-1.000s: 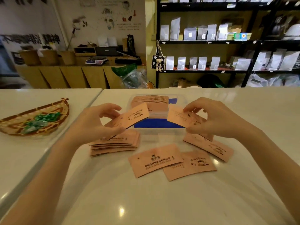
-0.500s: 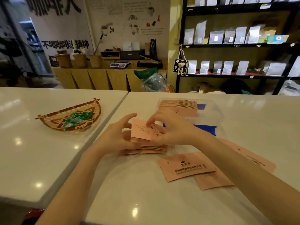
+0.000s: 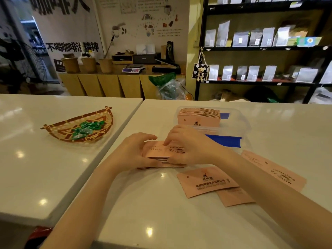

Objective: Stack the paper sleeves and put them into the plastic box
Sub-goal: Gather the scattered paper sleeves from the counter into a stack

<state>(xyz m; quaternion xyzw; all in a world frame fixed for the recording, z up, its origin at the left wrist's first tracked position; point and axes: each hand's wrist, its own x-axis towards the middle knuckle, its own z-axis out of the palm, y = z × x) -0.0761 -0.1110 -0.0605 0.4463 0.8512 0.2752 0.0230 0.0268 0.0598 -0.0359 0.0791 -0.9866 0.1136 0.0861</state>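
Fingers (image 3: 168, 141) of both hands pinch the sleeve stack (image 3: 161, 157) on the surface (image 3: 161, 221); 3 loose sleeves (image 3: 206, 182) lie right.

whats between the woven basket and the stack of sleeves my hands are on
Head view: only bare white tabletop and the seam where the two tables meet. The woven basket sits on the left table, the stack under both hands on the right one.

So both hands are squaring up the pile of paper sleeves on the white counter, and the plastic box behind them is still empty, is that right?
Not quite. The plastic box is not empty: the head view shows a stack of sleeves already inside it. The rest holds: the left hand and right hand are both on the pile of paper sleeves on the white counter.
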